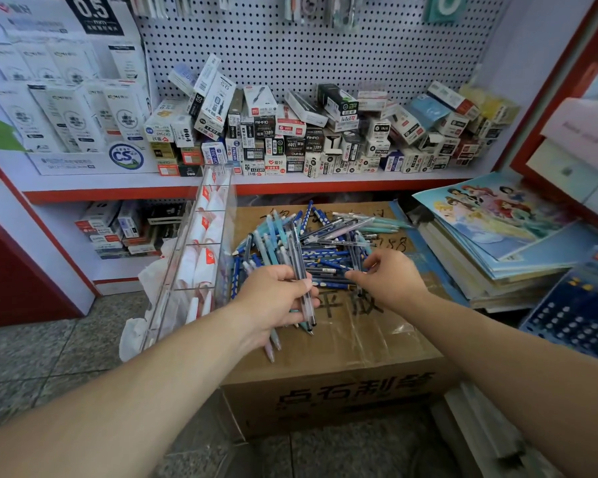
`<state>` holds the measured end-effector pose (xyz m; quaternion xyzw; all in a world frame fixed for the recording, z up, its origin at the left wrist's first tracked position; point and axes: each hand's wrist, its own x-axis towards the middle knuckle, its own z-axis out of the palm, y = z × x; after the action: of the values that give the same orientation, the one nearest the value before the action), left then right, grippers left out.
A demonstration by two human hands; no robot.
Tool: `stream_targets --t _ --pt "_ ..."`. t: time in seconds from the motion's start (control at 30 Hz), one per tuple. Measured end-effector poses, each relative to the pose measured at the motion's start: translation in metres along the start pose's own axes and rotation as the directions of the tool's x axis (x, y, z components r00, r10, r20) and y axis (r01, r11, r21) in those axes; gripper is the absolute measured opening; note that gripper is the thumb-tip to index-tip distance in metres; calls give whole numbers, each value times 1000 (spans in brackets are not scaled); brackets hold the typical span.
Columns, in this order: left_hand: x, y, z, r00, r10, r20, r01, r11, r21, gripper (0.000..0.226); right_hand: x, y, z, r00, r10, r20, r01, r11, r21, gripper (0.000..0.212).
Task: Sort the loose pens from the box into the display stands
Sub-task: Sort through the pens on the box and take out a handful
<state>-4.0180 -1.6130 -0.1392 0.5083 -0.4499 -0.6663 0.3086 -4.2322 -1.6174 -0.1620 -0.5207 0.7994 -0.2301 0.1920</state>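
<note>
Pens (328, 241) lie heaped on the cardboard box (342, 391) at frame centre, where the left hand (277, 300) grips a bundle (301, 270) in curled fingers, while the right hand (389, 279) sinks bent fingertips among them, any hold hidden.

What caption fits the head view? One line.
Left hand grips a bundle of pens; right hand reaches into loose pens piled on a cardboard box beside a clear display stand.

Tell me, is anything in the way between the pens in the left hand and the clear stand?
Nothing visible lies between the pens gripped in the left hand and the clear stand just beside them. But white bags fill the stand's compartments, so they may block the pens going in.
</note>
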Motion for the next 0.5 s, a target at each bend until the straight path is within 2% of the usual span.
stream_targets --t 0.1,0.33,0.5 --pt "0 0 1 1000 1 16 -1 1000 19 13 4 -3 4 999 44 -12 -43 998 50 32" --pt "-4 0 1 999 16 41 -19 998 57 11 1 -4 4 997 72 12 -72 997 21 24" --pt "-4 1 -1 999 21 35 -23 998 61 13 -7 -5 -2 996 89 25 -91 990 112 19"
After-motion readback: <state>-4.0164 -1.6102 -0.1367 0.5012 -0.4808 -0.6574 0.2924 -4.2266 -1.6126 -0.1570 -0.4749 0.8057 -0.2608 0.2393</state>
